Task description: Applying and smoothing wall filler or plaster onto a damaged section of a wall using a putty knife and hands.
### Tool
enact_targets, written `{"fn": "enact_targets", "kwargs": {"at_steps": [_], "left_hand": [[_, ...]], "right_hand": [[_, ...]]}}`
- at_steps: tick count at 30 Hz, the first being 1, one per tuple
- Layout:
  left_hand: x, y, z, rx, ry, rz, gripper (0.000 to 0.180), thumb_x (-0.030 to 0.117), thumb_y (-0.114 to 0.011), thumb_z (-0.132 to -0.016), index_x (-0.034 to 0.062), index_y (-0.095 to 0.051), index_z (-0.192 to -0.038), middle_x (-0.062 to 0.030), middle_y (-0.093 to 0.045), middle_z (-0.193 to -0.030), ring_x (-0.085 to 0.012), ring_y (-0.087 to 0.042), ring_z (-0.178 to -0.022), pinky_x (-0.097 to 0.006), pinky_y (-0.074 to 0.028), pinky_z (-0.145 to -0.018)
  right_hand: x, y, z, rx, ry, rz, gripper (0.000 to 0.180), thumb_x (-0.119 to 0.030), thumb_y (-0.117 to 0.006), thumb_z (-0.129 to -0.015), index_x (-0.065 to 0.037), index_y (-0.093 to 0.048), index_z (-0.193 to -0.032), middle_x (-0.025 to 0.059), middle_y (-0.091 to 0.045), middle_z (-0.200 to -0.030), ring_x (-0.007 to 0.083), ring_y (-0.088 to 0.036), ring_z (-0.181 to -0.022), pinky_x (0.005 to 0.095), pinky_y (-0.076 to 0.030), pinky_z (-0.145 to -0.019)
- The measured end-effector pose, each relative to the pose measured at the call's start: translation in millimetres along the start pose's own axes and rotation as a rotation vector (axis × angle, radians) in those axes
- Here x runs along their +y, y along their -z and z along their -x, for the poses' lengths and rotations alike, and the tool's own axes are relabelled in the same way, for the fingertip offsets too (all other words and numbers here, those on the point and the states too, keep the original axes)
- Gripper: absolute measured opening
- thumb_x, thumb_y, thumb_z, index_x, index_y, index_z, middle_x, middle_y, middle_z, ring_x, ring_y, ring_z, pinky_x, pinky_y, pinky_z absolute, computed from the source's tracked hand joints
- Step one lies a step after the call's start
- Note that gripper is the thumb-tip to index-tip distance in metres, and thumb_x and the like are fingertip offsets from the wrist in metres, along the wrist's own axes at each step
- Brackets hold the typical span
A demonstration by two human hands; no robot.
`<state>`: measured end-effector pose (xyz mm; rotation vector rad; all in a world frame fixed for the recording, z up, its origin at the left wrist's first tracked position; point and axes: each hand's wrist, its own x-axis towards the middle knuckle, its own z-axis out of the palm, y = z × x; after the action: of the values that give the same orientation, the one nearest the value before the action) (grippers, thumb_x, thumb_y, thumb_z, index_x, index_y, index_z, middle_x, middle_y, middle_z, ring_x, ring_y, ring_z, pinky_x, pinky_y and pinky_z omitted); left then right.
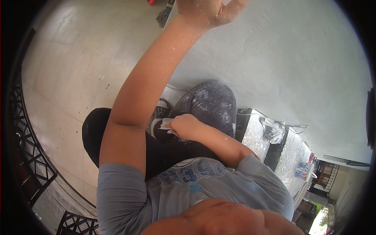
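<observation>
My left arm reaches up across the view to the grey wall (274, 55). At the top edge, my left hand (203, 11) shows pale dust and a thumb stretched out to the side; its other fingers are cut off by the frame. Nothing shows in that hand. Low over my lap, my right hand (187, 127) is closed on a small folded white sheet (166, 124), paper or cloth, I cannot tell which. My dark trouser knee (209, 102), smeared with white dust, is just beyond the right hand.
At right, a paint-spattered wooden platform (255, 135) carries a clear plastic bag (273, 131), a cable (246, 114) and a white-and-blue container (302, 170). Black metal railing (43, 174) curves along the left, past the tiled floor (66, 90). A grey stringy bundle (163, 18) lies near the top.
</observation>
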<state>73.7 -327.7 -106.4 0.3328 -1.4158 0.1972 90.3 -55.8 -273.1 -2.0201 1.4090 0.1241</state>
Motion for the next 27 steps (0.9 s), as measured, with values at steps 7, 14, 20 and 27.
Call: {"fn": "enact_targets", "kwargs": {"at_steps": [7, 14, 20, 27], "left_hand": [[52.4, 11.9, -5.1, -0.816, 0.283, -0.056, 0.078, 0.049, -0.056, -0.09, 0.002, -0.033, -0.148, -0.0255, -0.03, -0.148, -0.0403, -0.027, -0.137, -0.061, -0.021, -0.108], [176.8, 19.0, 85.8, -1.307, -0.364, 1.086, 0.053, 0.044, -0.06, -0.093, 0.0233, -0.053, -0.142, -0.0136, -0.065, -0.123, -0.0311, -0.065, -0.108, -0.043, -0.053, -0.089], [90.4, -9.4, 33.7, -0.168, -0.342, 0.834, 0.037, 0.036, -0.062, -0.092, 0.0195, -0.066, -0.125, -0.0045, -0.07, -0.092, -0.0249, -0.068, -0.083, -0.042, -0.055, -0.069], [-7.5, 10.8, -14.9, 0.262, -0.137, 0.058, 0.077, 0.038, -0.044, -0.097, -0.0065, -0.02, -0.155, -0.034, -0.007, -0.162, -0.0491, -0.004, -0.151, -0.062, -0.003, -0.119]], "right_hand": [[2.2, -0.7, -1.2, -0.102, -0.065, 0.055, 0.024, -0.028, -0.064, -0.091, -0.018, -0.072, -0.112, 0.014, -0.072, -0.09, 0.0342, -0.071, -0.087, 0.046, -0.055, -0.074], [6.5, -9.9, -5.1, 0.53, 0.29, 0.04, 0.027, -0.029, -0.065, -0.091, -0.017, -0.071, -0.115, 0.0134, -0.072, -0.089, 0.0361, -0.07, -0.087, 0.0468, -0.054, -0.078], [1.8, -0.8, -0.4, 0.015, -0.011, -0.028, 0.027, -0.029, -0.064, -0.092, -0.016, -0.071, -0.115, 0.0142, -0.072, -0.091, 0.0352, -0.07, -0.089, 0.0465, -0.054, -0.077], [-4.6, 7.6, -2.2, -0.167, -0.077, 0.072, 0.028, -0.03, -0.064, -0.092, -0.016, -0.07, -0.116, 0.0147, -0.072, -0.091, 0.0352, -0.07, -0.089, 0.0464, -0.055, -0.076]]}}
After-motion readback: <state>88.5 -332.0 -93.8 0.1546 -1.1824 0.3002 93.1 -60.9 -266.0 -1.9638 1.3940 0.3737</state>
